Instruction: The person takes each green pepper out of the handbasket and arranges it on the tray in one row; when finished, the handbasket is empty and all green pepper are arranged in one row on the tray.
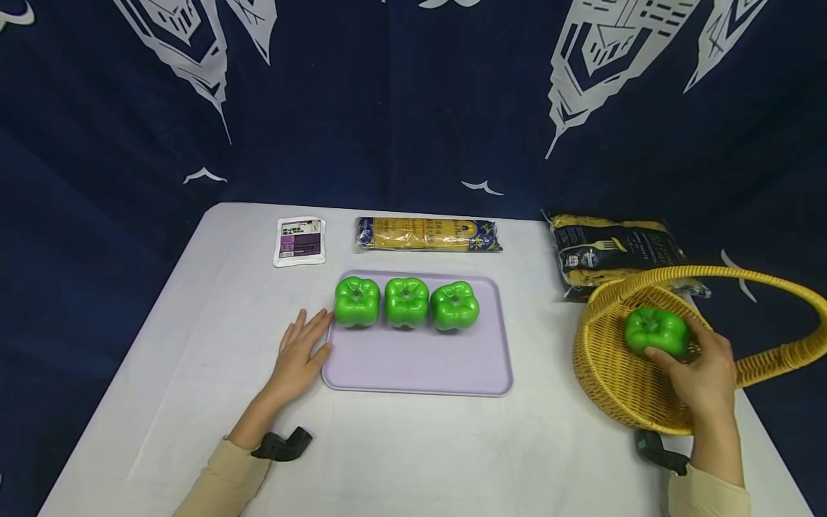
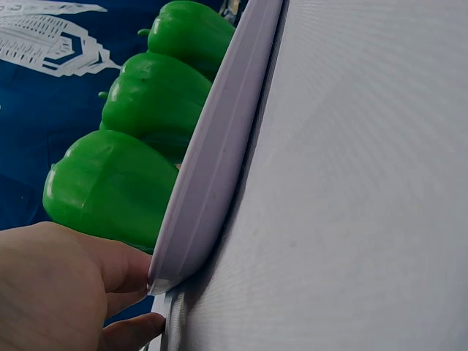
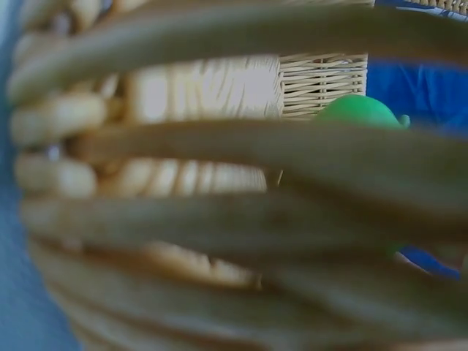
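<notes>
My right hand (image 1: 704,373) grips a green bell pepper (image 1: 656,332) inside the yellow wicker basket (image 1: 601,380), thumb on its near side. In the right wrist view, blurred basket weave (image 3: 219,227) covers most of the picture, and only the top of that bell pepper (image 3: 358,110) shows. Three more green bell peppers stand in a row along the far half of the lilac tray (image 1: 416,370); the leftmost bell pepper (image 1: 357,301) is nearest my left hand (image 1: 299,359). That hand's fingers touch the tray's left edge, lying fairly straight in the head view.
Behind the tray lies a long yellow-and-blue noodle packet (image 1: 426,235), with a small white-and-purple packet (image 1: 300,242) to its left. A black-and-yellow bag (image 1: 614,248) lies behind the basket. The basket's tall handle (image 1: 775,283) arches out to the right.
</notes>
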{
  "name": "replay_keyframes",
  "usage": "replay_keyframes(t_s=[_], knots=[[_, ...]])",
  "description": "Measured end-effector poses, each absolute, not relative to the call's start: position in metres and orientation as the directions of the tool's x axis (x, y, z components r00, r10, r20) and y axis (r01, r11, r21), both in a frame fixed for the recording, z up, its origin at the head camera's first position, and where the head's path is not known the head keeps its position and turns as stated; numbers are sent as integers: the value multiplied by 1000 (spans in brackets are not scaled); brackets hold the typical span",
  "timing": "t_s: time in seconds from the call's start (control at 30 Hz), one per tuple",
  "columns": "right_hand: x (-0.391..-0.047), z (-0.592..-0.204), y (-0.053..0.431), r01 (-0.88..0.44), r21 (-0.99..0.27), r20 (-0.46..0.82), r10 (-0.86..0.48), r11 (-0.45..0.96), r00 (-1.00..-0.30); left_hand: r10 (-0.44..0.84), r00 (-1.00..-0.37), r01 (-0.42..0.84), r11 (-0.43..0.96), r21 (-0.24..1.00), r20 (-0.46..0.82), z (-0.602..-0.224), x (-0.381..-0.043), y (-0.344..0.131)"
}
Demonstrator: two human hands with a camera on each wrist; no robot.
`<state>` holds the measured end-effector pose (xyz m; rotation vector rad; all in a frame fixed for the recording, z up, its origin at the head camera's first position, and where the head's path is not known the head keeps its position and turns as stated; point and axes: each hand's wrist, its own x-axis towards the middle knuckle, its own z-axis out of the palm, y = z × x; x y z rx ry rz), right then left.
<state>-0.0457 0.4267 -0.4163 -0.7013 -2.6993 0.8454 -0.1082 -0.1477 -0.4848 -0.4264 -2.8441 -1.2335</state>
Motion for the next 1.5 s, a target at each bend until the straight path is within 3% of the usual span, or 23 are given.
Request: replay_keyframes(t_s=[0.37, 0.6, 1.03, 1.5], knots=[[-44, -418, 427, 424, -621, 54, 576, 659, -815, 242, -966, 235, 655, 718, 96, -487, -109, -149], [-46, -412, 423, 492, -673, 16, 676, 552, -737, 240, -966, 237, 650, 722, 100, -486, -109, -148], [-36, -401, 412, 497, -748, -24, 731, 440, -682, 245, -965, 233, 654, 719, 90, -484, -109, -147], [-15, -391, 392, 316, -833, 128, 713, 454, -689, 250, -961, 260, 655, 709, 121, -485, -110, -147]])
